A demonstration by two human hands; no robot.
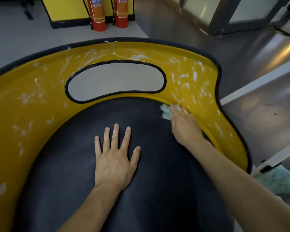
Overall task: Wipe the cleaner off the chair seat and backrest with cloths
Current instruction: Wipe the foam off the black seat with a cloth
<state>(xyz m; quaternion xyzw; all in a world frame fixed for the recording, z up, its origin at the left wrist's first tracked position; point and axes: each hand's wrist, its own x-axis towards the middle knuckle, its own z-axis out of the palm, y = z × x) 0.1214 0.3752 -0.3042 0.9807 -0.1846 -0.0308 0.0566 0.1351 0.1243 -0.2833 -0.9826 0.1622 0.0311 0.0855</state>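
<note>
your left hand [114, 158] lies flat on the black seat [65, 190], fingers straight and spread, holding nothing, looks like it's just bracing. a second pale green cloth [281, 181] sits off the chair's right edge, low right of the view, untouched.

your right hand [184, 124] is further up, fingers laid mostly straight over a small bunched pale green cloth [165, 113], pressing it into the seam where the seat meets the yellow backrest [32, 101]. the thumb is hidden, so i can't tell if it pinches the cloth.

progress, as a judgement: the seat reads clean, with no white streaks on the black that i can see. the backrest is barely begun. white cleaner smears [182, 76] run all round it: thick on the right side just above your cloth, along the top rim, round the oval cutout [115, 81], and lighter down the left side. so most of the backrest is left, starting from the right seam.

beyond the chair, two red fire extinguishers [98, 14] stand on the grey floor against a yellow panel.
</note>
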